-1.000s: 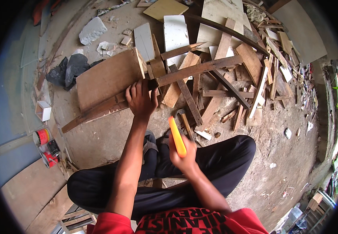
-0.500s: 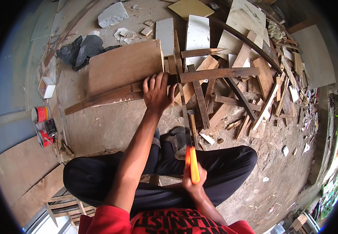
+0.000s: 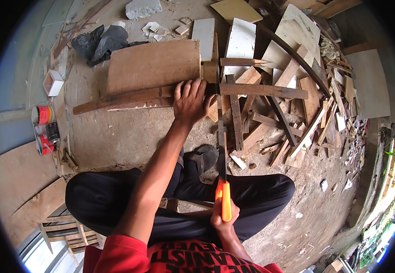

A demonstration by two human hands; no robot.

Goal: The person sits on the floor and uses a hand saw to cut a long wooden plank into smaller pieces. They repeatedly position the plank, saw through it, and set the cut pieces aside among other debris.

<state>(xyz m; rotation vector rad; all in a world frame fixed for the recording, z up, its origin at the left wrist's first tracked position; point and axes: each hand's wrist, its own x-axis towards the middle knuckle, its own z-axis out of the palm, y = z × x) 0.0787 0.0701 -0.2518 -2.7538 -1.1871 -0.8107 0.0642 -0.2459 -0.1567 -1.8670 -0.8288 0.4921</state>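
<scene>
My right hand point(image 3: 224, 218) is closed round the orange handle of a hand saw point(image 3: 221, 145). Its long dark blade points away from me and crosses a long brown wooden beam point(image 3: 129, 98), just right of my left hand. Fingers bent over the far side of that beam, my left hand point(image 3: 190, 101) presses and grips it, its thumb toward the blade. Part of the beam lies along the near edge of a thick brown wooden block point(image 3: 154, 66); the rest point(image 3: 270, 91) reaches right over loose wood. Where blade meets wood, the depth of any cut is hard to see.
Loose wood offcuts point(image 3: 256, 132) lie heaped to the right, with white boards point(image 3: 240, 43) behind. A black plastic bag point(image 3: 101, 43) and a pale rubble chunk point(image 3: 142, 8) lie far left. Red cans point(image 3: 42, 115) stand at the left. My crossed legs point(image 3: 106, 193) are close below the saw.
My right hand has drawn the saw back toward me, and its blade now runs straighter. My left hand stays on the beam. The whole view has shifted slightly.
</scene>
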